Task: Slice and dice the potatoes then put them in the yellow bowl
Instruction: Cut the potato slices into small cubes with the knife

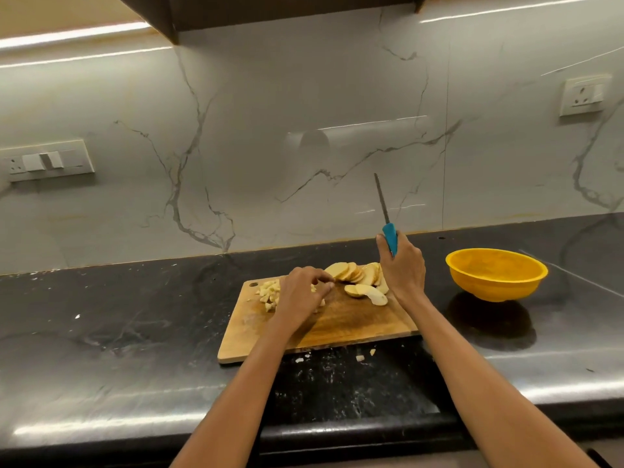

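Potato slices (358, 276) fanned in a row along far edge of board (337, 327), a few loose ones lying flat just in front of the row. Diced bits (268, 292) heaped at board's far left corner, by the hanging hole. Left hand (302, 295) palm down over the dice, fingers curled onto the pile, fingertips near the closest slice; can't tell if it actually pinches anything. Right hand (403, 268) raised above board's far right corner, fist wrapped round blue handle of knife (386, 214), blade pointing up, clear of the potato. Yellow bowl (496, 273) on counter (135, 332) right of board, apart from it, nothing visible inside. Few scraps (360, 358) on counter just off board's near edge. Board sits mid counter, skewed
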Available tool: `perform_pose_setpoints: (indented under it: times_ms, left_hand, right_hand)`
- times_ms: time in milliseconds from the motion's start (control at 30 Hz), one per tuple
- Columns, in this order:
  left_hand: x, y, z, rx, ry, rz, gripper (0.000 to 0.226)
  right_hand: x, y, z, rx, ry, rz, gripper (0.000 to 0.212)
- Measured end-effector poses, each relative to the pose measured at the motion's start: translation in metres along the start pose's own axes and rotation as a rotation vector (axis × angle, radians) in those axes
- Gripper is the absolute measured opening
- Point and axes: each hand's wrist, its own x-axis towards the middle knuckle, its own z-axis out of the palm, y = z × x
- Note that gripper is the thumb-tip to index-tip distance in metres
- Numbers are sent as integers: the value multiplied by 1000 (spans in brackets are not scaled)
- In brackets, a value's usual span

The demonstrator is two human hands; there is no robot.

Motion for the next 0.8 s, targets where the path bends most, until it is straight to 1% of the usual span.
perform_pose_setpoints:
  times_ms: [133, 200, 333, 533, 633, 800]
  left_hand:
    - [11, 22, 23, -48, -84, 15, 30]
    - [17, 35, 34, -21, -141, 4, 37]
    - [22, 48, 46, 88, -235, -26, 35]
    - [21, 44, 33, -44, -227, 26, 34]
    - [19, 42, 29, -23, -247, 76, 29]
    - [14, 43, 26, -44, -210, 100, 23]
  right_hand:
    - [-1, 1, 3, -17, -26, 4, 37]
    - [-2, 2, 4, -23, -29, 16, 38]
    - [-1, 3, 3, -12, -15, 17, 37]
    - [-2, 2, 4, 13, -32, 4, 39]
    - [-3, 1, 3, 13, -30, 4, 41]
    - [-5, 1, 1, 13, -29, 10, 41]
